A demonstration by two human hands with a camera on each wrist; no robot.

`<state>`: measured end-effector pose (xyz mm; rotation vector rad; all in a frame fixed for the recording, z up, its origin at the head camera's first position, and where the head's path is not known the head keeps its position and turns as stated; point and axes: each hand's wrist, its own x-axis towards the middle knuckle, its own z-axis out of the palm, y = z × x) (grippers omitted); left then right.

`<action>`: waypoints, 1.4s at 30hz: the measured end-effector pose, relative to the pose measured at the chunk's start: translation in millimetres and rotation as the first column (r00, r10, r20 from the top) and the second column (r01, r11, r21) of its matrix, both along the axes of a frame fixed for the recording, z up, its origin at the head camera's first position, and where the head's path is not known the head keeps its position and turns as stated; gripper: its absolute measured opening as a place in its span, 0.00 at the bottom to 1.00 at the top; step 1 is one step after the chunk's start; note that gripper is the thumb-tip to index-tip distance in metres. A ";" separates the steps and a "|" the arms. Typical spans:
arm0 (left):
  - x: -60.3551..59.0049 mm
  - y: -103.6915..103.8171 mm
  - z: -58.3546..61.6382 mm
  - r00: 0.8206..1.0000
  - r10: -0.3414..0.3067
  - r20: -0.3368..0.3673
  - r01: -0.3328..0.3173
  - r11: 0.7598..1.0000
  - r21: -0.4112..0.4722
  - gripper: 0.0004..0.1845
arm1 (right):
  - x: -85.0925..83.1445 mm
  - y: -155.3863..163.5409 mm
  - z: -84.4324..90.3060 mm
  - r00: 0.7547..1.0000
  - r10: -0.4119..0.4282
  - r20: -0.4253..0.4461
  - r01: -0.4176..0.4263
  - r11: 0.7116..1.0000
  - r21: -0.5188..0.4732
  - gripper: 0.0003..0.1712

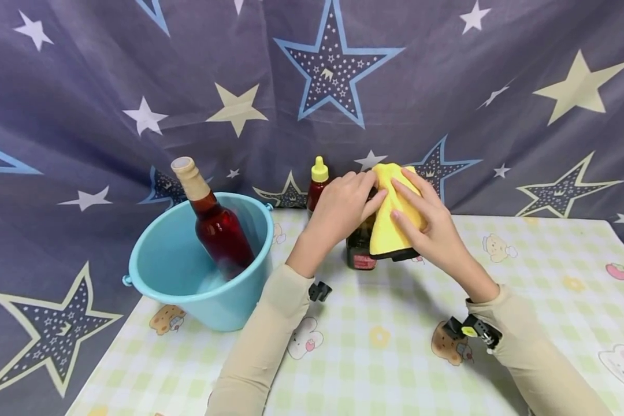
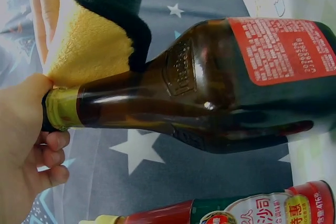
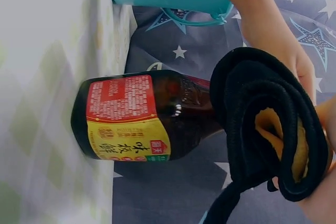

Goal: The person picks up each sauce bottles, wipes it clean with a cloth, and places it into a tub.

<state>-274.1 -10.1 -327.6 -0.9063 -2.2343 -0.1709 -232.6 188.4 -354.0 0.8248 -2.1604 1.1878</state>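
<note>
A dark brown glass soy sauce bottle [image 1: 361, 245] with a red and yellow label [image 3: 123, 114] stands upright on the table. My left hand [image 1: 343, 205] grips its neck at the cap [image 2: 64, 107]. Beside that neck, my right hand [image 1: 430, 222] holds a yellow cloth [image 1: 395, 211] with a black edge [image 3: 247, 72], bunched and rolled together. The cloth touches the upper neck in the left wrist view. A red sauce bottle [image 1: 317, 186] with a yellow cap stands just behind my left hand, partly hidden by it.
A light blue bucket [image 1: 223, 306] stands at the left of the table, with a tall bottle of dark red liquid [image 1: 223, 234] leaning in it. A checked cloth [image 1: 353, 375] covers the table. Behind hangs a dark curtain [image 1: 431, 81] with stars.
</note>
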 end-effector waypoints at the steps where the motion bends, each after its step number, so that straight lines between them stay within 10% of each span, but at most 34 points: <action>1: 0.3 -1.0 0.1 1.000 -0.006 0.016 0.005 1.000 0.004 0.15 | -0.3 -0.8 -1.3 1.000 -0.001 0.001 0.001 1.000 0.010 0.33; 17: 4.9 -0.5 1.7 0.998 0.014 0.054 -0.013 1.000 -0.023 0.15 | -0.3 -10.1 -20.1 0.990 -0.052 -0.132 0.084 0.964 0.254 0.29; 42: 5.1 5.1 -0.3 0.994 0.113 -0.002 -0.113 0.993 -0.021 0.16 | -2.1 -13.6 -24.9 0.993 -0.118 0.001 0.108 0.910 0.401 0.28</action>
